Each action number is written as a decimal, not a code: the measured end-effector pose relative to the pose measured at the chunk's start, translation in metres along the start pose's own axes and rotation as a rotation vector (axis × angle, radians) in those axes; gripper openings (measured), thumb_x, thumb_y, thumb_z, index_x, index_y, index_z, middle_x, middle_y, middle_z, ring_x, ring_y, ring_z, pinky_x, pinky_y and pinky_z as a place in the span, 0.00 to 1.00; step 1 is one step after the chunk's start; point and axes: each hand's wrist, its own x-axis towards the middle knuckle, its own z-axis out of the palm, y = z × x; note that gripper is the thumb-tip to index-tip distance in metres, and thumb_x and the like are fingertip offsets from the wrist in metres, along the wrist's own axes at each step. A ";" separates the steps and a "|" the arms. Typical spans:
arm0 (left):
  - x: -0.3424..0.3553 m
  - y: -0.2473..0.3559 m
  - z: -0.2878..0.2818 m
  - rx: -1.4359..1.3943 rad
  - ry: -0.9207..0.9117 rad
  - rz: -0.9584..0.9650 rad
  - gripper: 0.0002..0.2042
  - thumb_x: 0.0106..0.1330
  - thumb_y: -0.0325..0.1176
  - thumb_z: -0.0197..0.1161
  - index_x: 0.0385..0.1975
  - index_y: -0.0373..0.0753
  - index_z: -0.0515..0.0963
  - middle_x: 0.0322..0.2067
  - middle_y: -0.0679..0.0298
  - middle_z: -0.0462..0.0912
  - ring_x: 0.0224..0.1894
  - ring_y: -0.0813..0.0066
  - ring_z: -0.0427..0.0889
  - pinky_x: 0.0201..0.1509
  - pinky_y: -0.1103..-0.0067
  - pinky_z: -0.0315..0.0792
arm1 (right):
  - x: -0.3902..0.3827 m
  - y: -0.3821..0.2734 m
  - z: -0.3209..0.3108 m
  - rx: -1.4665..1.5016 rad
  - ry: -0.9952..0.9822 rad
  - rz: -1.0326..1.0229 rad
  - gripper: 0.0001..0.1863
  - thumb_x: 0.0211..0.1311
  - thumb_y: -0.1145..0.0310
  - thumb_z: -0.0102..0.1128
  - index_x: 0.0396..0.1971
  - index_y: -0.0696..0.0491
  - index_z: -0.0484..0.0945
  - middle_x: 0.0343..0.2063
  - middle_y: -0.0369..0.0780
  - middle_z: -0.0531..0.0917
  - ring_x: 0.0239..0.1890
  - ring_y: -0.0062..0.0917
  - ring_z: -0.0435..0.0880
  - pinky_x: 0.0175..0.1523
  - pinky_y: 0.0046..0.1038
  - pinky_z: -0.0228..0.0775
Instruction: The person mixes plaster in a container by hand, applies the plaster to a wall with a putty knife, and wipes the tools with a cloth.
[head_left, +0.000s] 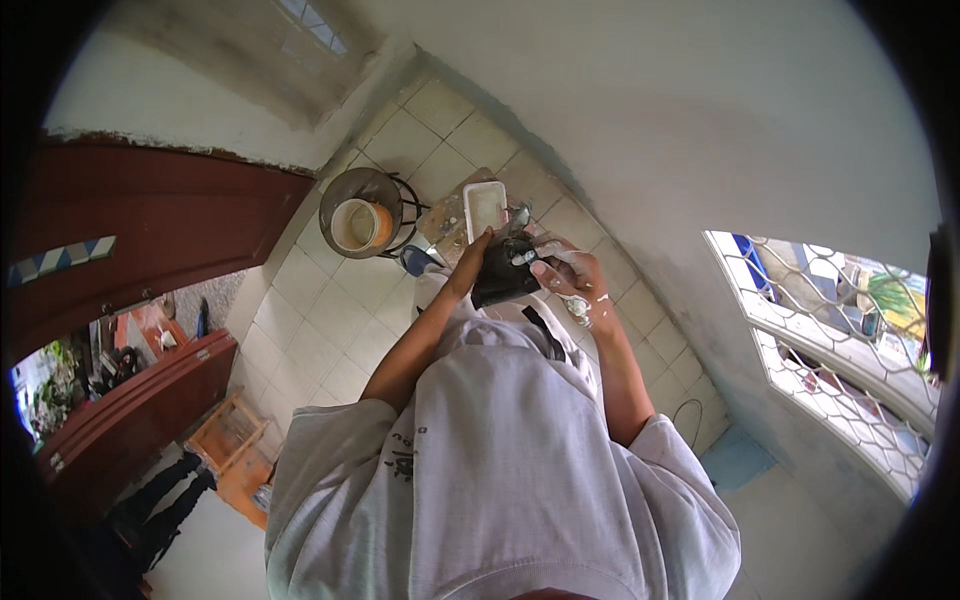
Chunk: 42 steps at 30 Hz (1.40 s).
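Note:
In front of my body, my left hand (468, 264) is closed on the left edge of a dark, black object (503, 274) that looks like a pouch or a flat case; its exact kind is unclear. My right hand (574, 275), smeared with white paste on the thumb side and wrist, is bent over the same object's right side. Its fingers are closed near a small whitish piece (524, 257), too small to name. Just beyond my hands lies a white rectangular tray (468, 214) with pale material inside.
An orange bucket (381, 226) with a white rim stands on a round stool (345, 190) at the left. The tray rests on a stained board (443, 218). A grilled window (830, 310) is at the right, dark red doors (180, 210) and an orange wooden frame (213, 432) at the left.

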 end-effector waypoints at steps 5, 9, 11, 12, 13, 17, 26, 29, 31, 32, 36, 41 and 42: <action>0.009 0.046 0.018 0.261 -0.080 0.038 0.36 0.74 0.65 0.39 0.66 0.40 0.70 0.61 0.62 0.75 0.67 0.69 0.68 0.73 0.67 0.52 | -0.012 -0.026 0.003 0.015 0.026 -0.082 0.10 0.67 0.74 0.64 0.41 0.65 0.78 0.48 0.43 0.78 0.51 0.25 0.76 0.53 0.23 0.68; 0.020 0.052 0.030 0.141 -0.048 0.027 0.38 0.72 0.66 0.44 0.67 0.37 0.66 0.67 0.58 0.68 0.69 0.66 0.63 0.74 0.67 0.52 | -0.012 -0.021 -0.006 -0.040 0.072 -0.188 0.11 0.66 0.72 0.65 0.41 0.65 0.78 0.46 0.41 0.78 0.45 0.22 0.76 0.49 0.22 0.68; 0.028 0.055 0.029 0.106 -0.023 0.023 0.43 0.70 0.67 0.47 0.72 0.33 0.56 0.71 0.53 0.58 0.73 0.62 0.58 0.75 0.65 0.53 | -0.014 -0.029 -0.008 -0.053 0.096 -0.169 0.11 0.67 0.72 0.64 0.40 0.65 0.78 0.45 0.40 0.78 0.44 0.21 0.76 0.47 0.21 0.68; 0.028 0.060 0.036 0.111 -0.037 0.013 0.43 0.70 0.67 0.47 0.72 0.33 0.56 0.71 0.53 0.58 0.73 0.62 0.58 0.75 0.65 0.53 | -0.016 -0.030 -0.011 -0.066 0.128 -0.138 0.11 0.67 0.71 0.64 0.40 0.65 0.78 0.44 0.40 0.78 0.43 0.20 0.75 0.45 0.20 0.67; 0.025 0.071 0.047 0.180 -0.090 -0.013 0.45 0.69 0.68 0.47 0.72 0.33 0.55 0.72 0.52 0.57 0.74 0.62 0.55 0.76 0.64 0.50 | -0.016 -0.030 -0.012 -0.076 0.169 -0.190 0.13 0.68 0.67 0.63 0.39 0.63 0.79 0.40 0.38 0.78 0.38 0.19 0.73 0.41 0.20 0.65; 0.024 0.094 0.075 0.288 -0.163 -0.092 0.50 0.67 0.71 0.47 0.74 0.32 0.49 0.75 0.51 0.50 0.77 0.63 0.47 0.78 0.62 0.43 | -0.019 -0.033 -0.017 -0.080 0.302 -0.145 0.17 0.67 0.60 0.64 0.34 0.62 0.79 0.30 0.35 0.75 0.30 0.18 0.68 0.35 0.23 0.60; 0.048 0.103 0.063 0.442 -0.468 -0.095 0.23 0.72 0.53 0.55 0.54 0.42 0.80 0.48 0.70 0.82 0.53 0.81 0.76 0.60 0.74 0.68 | -0.014 -0.043 0.009 -0.106 0.405 -0.146 0.18 0.69 0.59 0.61 0.29 0.61 0.78 0.27 0.34 0.73 0.27 0.18 0.66 0.33 0.24 0.57; 0.042 0.127 0.060 0.601 -0.559 -0.055 0.12 0.72 0.43 0.59 0.46 0.44 0.83 0.42 0.71 0.82 0.47 0.84 0.77 0.53 0.79 0.71 | -0.004 -0.041 0.031 -0.083 0.473 -0.174 0.18 0.71 0.60 0.59 0.29 0.61 0.79 0.26 0.35 0.73 0.27 0.18 0.65 0.32 0.24 0.56; 0.041 0.136 0.039 0.497 -0.499 -0.055 0.10 0.72 0.40 0.59 0.45 0.44 0.82 0.41 0.72 0.82 0.45 0.85 0.78 0.51 0.80 0.72 | 0.004 -0.036 0.046 -0.083 0.460 -0.158 0.17 0.70 0.60 0.60 0.31 0.62 0.80 0.30 0.35 0.76 0.30 0.17 0.68 0.34 0.23 0.59; 0.040 0.142 0.027 0.392 -0.432 -0.051 0.08 0.72 0.37 0.60 0.44 0.45 0.81 0.39 0.73 0.81 0.43 0.85 0.78 0.49 0.81 0.72 | 0.010 -0.034 0.055 -0.084 0.439 -0.144 0.17 0.70 0.61 0.61 0.34 0.63 0.81 0.34 0.36 0.78 0.32 0.17 0.70 0.36 0.21 0.62; 0.025 0.160 -0.042 0.065 -0.200 0.001 0.07 0.73 0.33 0.57 0.45 0.44 0.78 0.42 0.69 0.81 0.45 0.79 0.81 0.49 0.75 0.77 | 0.035 -0.018 0.102 -0.008 0.452 -0.098 0.16 0.70 0.61 0.61 0.34 0.63 0.82 0.34 0.36 0.78 0.33 0.18 0.71 0.37 0.21 0.63; -0.019 0.200 -0.137 -0.075 -0.023 0.027 0.07 0.73 0.33 0.58 0.47 0.44 0.76 0.47 0.69 0.76 0.56 0.74 0.76 0.60 0.67 0.73 | 0.087 0.000 0.166 -0.041 0.505 -0.108 0.15 0.71 0.63 0.59 0.36 0.63 0.82 0.35 0.36 0.79 0.35 0.18 0.74 0.41 0.20 0.65; -0.026 0.204 -0.155 -0.064 0.037 0.045 0.08 0.73 0.33 0.59 0.48 0.43 0.76 0.49 0.68 0.75 0.58 0.73 0.74 0.62 0.65 0.73 | 0.100 0.007 0.178 -0.038 0.517 -0.098 0.15 0.73 0.64 0.56 0.36 0.62 0.81 0.35 0.35 0.79 0.35 0.16 0.74 0.42 0.19 0.65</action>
